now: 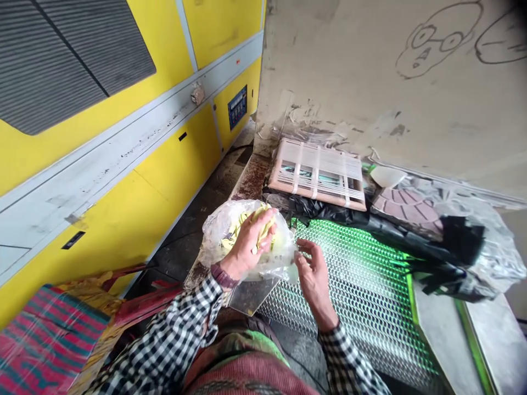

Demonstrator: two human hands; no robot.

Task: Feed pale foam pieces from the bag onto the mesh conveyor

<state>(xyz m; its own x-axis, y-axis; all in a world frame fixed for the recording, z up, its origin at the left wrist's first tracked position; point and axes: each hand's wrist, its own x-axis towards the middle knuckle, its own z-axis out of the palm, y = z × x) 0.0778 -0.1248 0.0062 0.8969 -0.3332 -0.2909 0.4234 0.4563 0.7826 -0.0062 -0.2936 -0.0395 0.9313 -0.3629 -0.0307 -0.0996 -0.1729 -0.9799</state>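
- One clear plastic bag (224, 236), crumpled, with crumpled yellow material (259, 225) showing through it, held just above a glass pane (251, 296) and beside a mesh grating.
- Two bare hands in checked sleeves:
  - left hand (247, 244) closed over the bag, gripping it and pressing on the yellow material through the plastic;
  - right hand (315, 280) open, fingers loosely curled, fingertips (302, 249) at the bag's right side, contact unclear.
- One expanded-metal mesh grating (362, 296), lit green, under and right of the right hand.
- One black plastic sheet (329, 211), bunched along the grating's far edge.
- One pale wooden frame (317, 173), bound with white strips, beyond the sheet.
- One pink ribbed piece (405, 206), right of the frame.
- One yellow machine cabinet (123, 192), grey-trimmed, along the left.
- One striped red-and-teal cloth (45, 345), lower left.
- One concrete wall (436, 38), with drawn faces, behind the frame.
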